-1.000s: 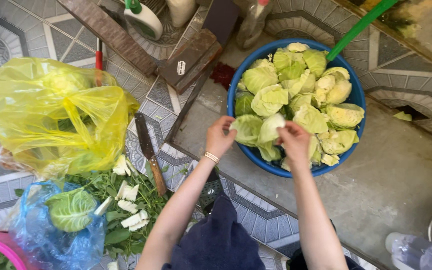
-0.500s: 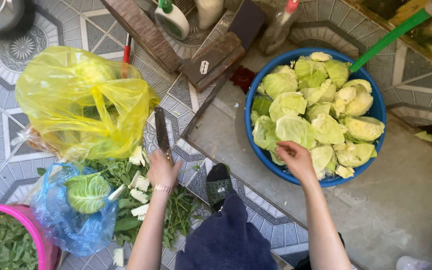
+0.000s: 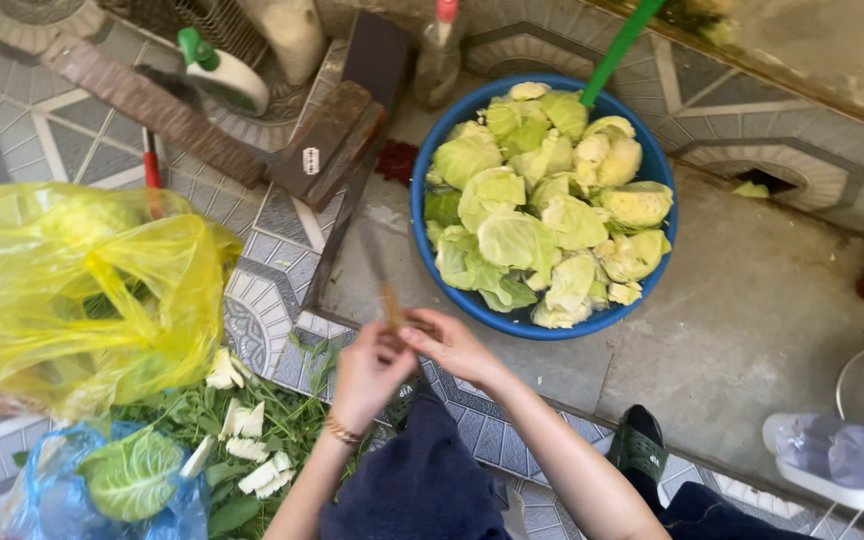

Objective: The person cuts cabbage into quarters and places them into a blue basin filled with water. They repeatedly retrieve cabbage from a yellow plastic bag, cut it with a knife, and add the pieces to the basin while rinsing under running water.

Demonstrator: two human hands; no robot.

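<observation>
While both hands meet over the tiled floor edge, the scene reads from left to right as follows.

Yellow bag point(image 3: 72, 290): thin, crinkled, see-through plastic, bulging with greens inside.
Blue bag point(image 3: 102, 490): soft plastic at the lower left, a veined cabbage leaf point(image 3: 132, 475) lying in it.
Scraps point(image 3: 247, 450): pale, blocky cabbage-core pieces on loose leafy greens.
Left hand point(image 3: 367, 370): fingers curled shut around the wooden handle of the knife point(image 3: 384, 285), a bracelet at the wrist.
Knife: its blade is blurred and points up away from the person, between the scraps and the basin.
Right hand point(image 3: 452, 345): touching the left hand at the handle; whether it grips the knife cannot be told.
Blue basin point(image 3: 652, 290): round, smooth plastic, on grey concrete, heaped with pale green cabbage chunks point(image 3: 542, 200), layered and crinkly.
Change: half a second ago the left hand was reaching to the knife lying by the scraps and the right hand was at the basin's rim; now the knife is lifted and the hands are together.
</observation>
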